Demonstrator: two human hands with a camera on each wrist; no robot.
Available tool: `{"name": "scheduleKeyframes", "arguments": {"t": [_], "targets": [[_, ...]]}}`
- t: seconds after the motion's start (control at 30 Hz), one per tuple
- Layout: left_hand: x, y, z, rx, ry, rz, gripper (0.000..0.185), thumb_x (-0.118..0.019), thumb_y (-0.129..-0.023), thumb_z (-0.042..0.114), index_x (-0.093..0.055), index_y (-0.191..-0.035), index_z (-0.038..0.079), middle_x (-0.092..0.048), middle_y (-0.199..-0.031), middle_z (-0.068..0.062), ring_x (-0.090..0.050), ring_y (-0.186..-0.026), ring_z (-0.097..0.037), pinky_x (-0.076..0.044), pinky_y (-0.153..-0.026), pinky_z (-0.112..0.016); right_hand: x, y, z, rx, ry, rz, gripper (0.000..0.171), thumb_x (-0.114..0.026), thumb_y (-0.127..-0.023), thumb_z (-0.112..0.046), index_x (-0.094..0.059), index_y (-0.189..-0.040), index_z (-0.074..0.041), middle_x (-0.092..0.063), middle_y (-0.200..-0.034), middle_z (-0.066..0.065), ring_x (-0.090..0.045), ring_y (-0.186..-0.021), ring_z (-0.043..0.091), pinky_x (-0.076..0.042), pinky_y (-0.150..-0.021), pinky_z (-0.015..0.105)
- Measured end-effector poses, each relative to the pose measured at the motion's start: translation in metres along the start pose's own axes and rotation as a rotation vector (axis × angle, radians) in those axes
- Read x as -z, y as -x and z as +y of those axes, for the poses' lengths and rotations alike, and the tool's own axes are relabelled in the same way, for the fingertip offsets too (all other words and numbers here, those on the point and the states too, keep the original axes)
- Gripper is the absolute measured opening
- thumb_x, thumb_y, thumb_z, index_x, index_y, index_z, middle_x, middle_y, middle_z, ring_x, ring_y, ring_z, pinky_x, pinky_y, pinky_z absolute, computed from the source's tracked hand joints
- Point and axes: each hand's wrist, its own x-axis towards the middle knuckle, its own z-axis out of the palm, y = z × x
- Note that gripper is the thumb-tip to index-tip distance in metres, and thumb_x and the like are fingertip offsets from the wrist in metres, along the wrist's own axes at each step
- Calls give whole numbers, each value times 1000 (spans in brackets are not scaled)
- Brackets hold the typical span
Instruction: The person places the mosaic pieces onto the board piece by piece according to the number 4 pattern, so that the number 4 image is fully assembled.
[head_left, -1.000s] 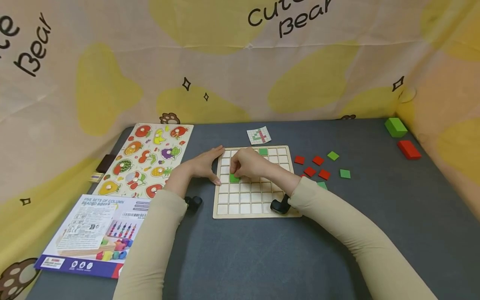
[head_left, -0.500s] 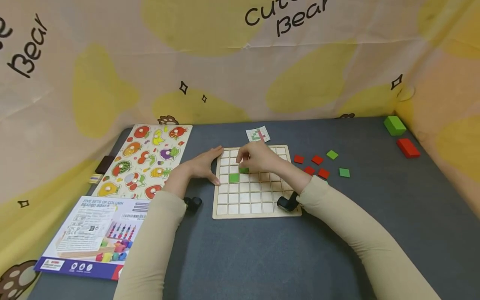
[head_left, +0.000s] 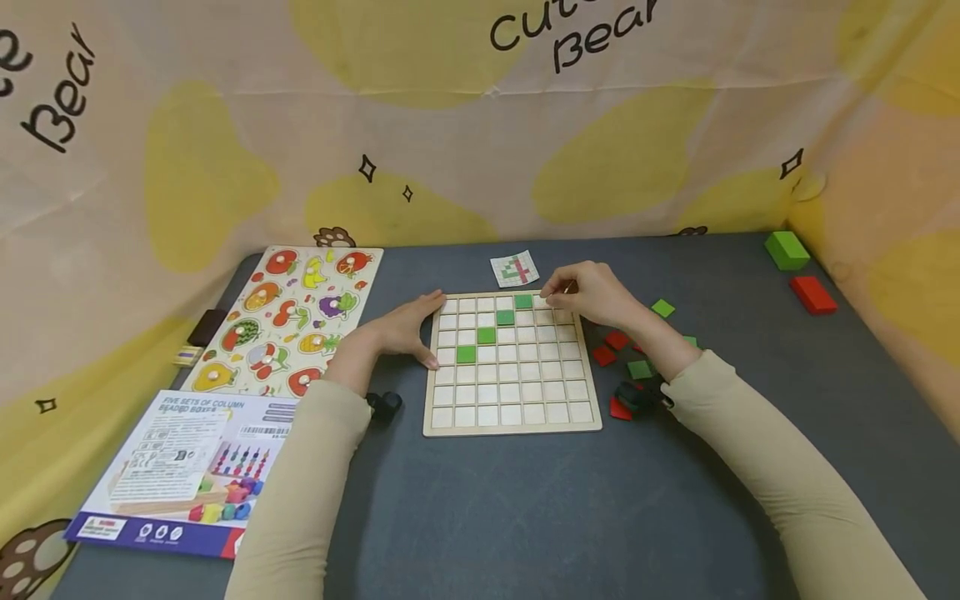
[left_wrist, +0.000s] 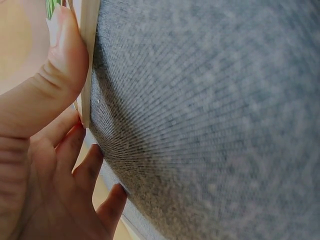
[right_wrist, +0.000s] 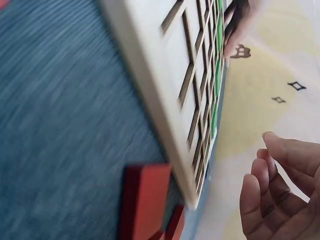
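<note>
A pale wooden grid board (head_left: 510, 392) lies on the dark table. Several green square tiles (head_left: 486, 335) sit in its cells, in a diagonal from middle left up to the back row. My left hand (head_left: 401, 331) rests against the board's left edge; in the left wrist view its thumb (left_wrist: 67, 47) touches the rim and the fingers are spread. Over the back right corner hovers my right hand (head_left: 592, 292). Its fingers (right_wrist: 260, 170) are loosely curled in the right wrist view, with nothing visible between them. Behind the board lies a small pattern card (head_left: 514, 268).
Loose red tiles (head_left: 603, 356) and green tiles (head_left: 663, 308) lie right of the board, partly hidden by my right arm. A green block (head_left: 787, 251) and a red block (head_left: 813, 295) stand far right. At left are a fruit puzzle board (head_left: 285, 321) and a printed box (head_left: 180, 475).
My right hand has moved right, from the board's left-middle cells to its back right corner, uncovering more green tiles. The left hand stays at the left edge.
</note>
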Motion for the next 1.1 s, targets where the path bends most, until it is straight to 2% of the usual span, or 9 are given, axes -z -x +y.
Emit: {"name": "scheduleKeyframes", "arguments": {"t": [0.2,0.33,0.4,0.5,0.63,0.83,0.93,1.1], "targets": [[-1,-1,-1,4,-11,-5,116,-87,-73,23,-11,-159,5,-3,-169,-14,-2,-157,-37,-10,-127,-54,8,9,19,-68,-4,19,16,-67,-94,-17,-75,-105,-9,-73,-100,10,-60,-78,22,-47,-65,29],[0,0,-1,3,-8,-1,116,-88,-73,21,-12,-159,4,-3,-169,-15,-2,-157,-38,-11,-127,-55,12,13,26,-82,-2,35,15,-69,-92,-18,-75,-103,-10,-74,-99,8,-60,-78,21,-47,-67,30],[0,1,0,-2,-5,1,116,-88,-73,21,-12,-159,3,-3,-169,-16,-3,-156,-38,-11,-127,-55,15,15,29,-83,-6,14,14,-70,-91,-19,-76,-102,-11,-74,-98,7,-61,-79,20,-48,-69,30],[0,1,0,-3,-4,-1,116,-88,-73,21,-12,-159,3,-3,-169,-16,-3,-156,-38,-11,-127,-55,21,20,37,-81,-30,-74,12,-72,-90,-20,-75,-99,-13,-74,-96,5,-62,-81,18,-50,-71,28],[0,0,1,-2,-11,-5,116,-87,-73,21,-11,-159,3,-3,-169,-16,-3,-156,-39,-11,-127,-56,31,29,52,-58,-89,-250,13,-76,-87,-17,-75,-99,-12,-72,-92,6,-62,-81,16,-54,-72,27],[0,-1,1,2,-13,-6,116,-87,-74,22,-11,-159,3,-3,-169,-15,-2,-156,-38,-11,-127,-55,43,43,76,-5,-208,-476,22,-78,-81,-5,-74,-102,-5,-68,-89,7,-58,-75,14,-54,-66,26],[0,-1,1,4,-11,-5,116,-87,-73,21,-12,-159,3,-3,-169,-16,-2,-156,-38,-11,-127,-55,50,49,81,30,-225,-538,27,-79,-78,-2,-74,-104,-2,-66,-91,8,-55,-76,16,-52,-64,25],[1,1,0,10,-9,-5,116,-87,-73,21,-12,-159,3,-3,-169,-15,-2,-156,-38,-11,-127,-55,58,56,80,58,-189,-580,32,-80,-74,-1,-75,-106,-4,-62,-96,13,-51,-83,23,-50,-67,25]]}}
